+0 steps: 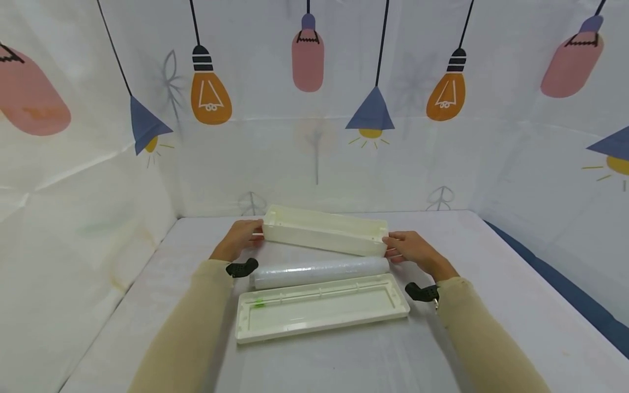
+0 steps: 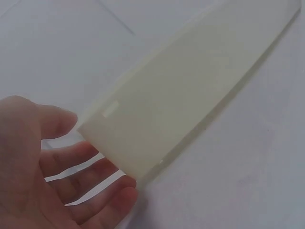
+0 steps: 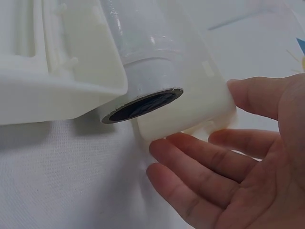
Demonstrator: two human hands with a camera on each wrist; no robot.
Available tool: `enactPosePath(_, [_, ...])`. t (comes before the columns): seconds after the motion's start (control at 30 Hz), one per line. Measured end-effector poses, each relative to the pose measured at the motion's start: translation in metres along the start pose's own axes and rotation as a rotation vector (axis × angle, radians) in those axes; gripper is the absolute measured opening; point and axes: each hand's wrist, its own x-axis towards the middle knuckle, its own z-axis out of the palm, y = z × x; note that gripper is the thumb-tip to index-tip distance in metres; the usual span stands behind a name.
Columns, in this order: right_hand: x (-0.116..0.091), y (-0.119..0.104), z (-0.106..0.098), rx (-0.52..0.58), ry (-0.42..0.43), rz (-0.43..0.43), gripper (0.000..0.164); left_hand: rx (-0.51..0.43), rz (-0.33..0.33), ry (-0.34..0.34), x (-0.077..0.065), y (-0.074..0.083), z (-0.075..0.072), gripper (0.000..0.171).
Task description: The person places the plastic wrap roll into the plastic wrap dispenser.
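At the back of the table, a long cream plastic box with an open top lies between both hands. The left hand holds its left end, with the thumb near the upper corner and the fingers along the end wall. At the other end, the right hand has its thumb by the top edge and fingertips against the end. A roll of clear cling film lies just in front of the box. Nearest the person is a shallow cream plastic lid, its ribbed inner side up.
A white cloth covers the table. Behind it hangs a white sheet printed with lamps and bulbs, which also closes off the left and right sides. A bright green mark shows on the lid's left part.
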Motion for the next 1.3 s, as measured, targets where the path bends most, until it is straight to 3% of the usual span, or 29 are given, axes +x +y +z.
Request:
enactPosePath(0.77, [-0.001,-0.011,-0.005,0.03,-0.017,-0.048,0.061,-0.029,-0.005,0.014,-0.007,0.001,-0.009,0.049])
enactPosePath(1.3, [-0.001,-0.017,-0.004,0.06,-0.015,-0.067,0.056,-0.101,0.03,-0.033,-0.02,0.003,-0.014,0.05])
